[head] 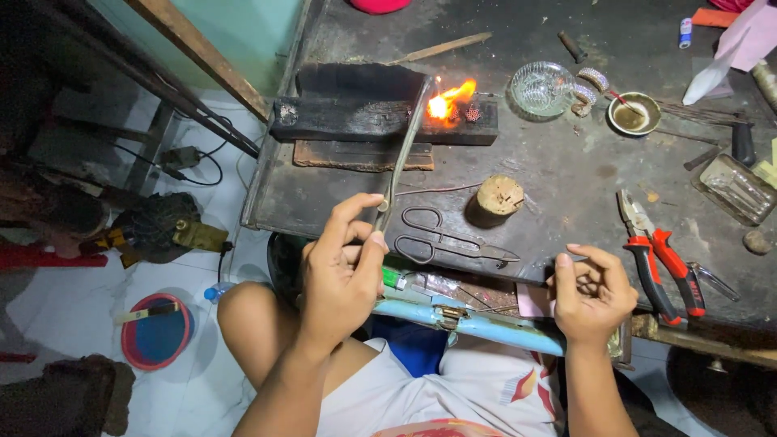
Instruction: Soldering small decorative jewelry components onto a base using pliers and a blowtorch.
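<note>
Up front, left hand (344,267) grip pinches tweezers (402,150) reaching the flame (450,99).

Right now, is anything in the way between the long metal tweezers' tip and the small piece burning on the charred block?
Nothing visible: the long metal tweezers in the left hand run unobstructed to the flaming piece on the charred black block.

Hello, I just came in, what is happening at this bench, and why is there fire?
A seated person is working at a dark, stained workbench. The left hand grips long metal tongs, reaching toward a small flame that burns over tiny pieces on a charred block. The right hand is loosely curled near the bench edge; whether it holds anything cannot be told. Scissors, a cork-like stump, red-handled pliers and a glass bowl lie untouched.
</note>
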